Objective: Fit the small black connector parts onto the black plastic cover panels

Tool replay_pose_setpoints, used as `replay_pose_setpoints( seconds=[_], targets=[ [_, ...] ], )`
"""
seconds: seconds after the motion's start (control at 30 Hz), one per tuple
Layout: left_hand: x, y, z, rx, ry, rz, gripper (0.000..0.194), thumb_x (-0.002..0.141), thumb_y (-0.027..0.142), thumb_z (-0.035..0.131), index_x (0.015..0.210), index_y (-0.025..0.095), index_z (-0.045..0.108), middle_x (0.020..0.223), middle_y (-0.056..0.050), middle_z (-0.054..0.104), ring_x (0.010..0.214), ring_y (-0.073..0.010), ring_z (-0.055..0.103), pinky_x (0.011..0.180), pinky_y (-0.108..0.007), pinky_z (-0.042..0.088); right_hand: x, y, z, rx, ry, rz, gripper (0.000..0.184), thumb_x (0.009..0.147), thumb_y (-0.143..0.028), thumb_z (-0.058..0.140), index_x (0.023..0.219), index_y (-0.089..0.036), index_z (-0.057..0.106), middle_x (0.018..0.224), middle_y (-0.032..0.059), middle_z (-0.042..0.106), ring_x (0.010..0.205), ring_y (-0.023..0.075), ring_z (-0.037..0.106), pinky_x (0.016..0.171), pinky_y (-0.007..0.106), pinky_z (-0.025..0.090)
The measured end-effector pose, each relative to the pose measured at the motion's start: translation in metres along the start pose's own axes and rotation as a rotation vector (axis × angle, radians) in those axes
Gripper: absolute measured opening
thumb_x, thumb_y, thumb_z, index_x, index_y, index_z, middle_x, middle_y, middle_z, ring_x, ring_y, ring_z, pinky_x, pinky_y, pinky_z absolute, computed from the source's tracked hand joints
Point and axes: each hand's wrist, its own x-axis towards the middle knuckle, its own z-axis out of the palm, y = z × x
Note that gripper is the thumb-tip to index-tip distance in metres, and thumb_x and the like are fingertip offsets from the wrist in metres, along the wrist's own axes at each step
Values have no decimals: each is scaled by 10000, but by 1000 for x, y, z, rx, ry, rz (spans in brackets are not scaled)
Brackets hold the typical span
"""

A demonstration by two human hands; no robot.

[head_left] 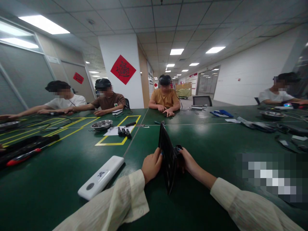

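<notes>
A thin black panel [167,160] stands upright on edge in front of me, turned nearly side-on, so its exact kind is unclear. My left hand [152,164] is closed at its left face, the fingertips partly hidden against it. On the other side, my right hand [189,162] grips a small dark block [178,150] that sits at the panel's right face. Whether the block is fixed to the panel, I cannot tell. To the left of my left hand lies a white power bank [102,177] marked with a number.
Metal bowls [102,125] [272,115] stand on the green table [134,192]. Several black parts [124,132] lie inside a yellow-taped area. A red-handled tool [24,157] is at left; cables and bags [256,124] are at right. A person [165,96] sits opposite, others at both sides.
</notes>
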Motion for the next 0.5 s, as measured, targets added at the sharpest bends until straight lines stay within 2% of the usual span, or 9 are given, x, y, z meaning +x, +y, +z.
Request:
replay_pose_setpoints(
  seconds=[0.33, 0.5],
  targets=[
    [1, 2, -4, -12, -12, 27, 386, 984, 352, 191, 906, 212, 542, 836, -44, 686, 807, -184, 660, 666, -246, 394, 1, 2, -1, 25, -18, -8, 525, 761, -594, 495, 1117, -223, 390, 512, -60, 542, 385, 149, 538, 291, 197, 336],
    [1, -1, -2, -18, 2, 35, 362, 973, 326, 226, 984, 200, 565, 912, -66, 694, 883, -197, 653, 723, -261, 405, 4, 5, -3, 33, -20, -4, 494, 778, -571, 485, 1119, -227, 386, 521, -60, 540, 387, 149, 544, 287, 198, 340]
  ],
)
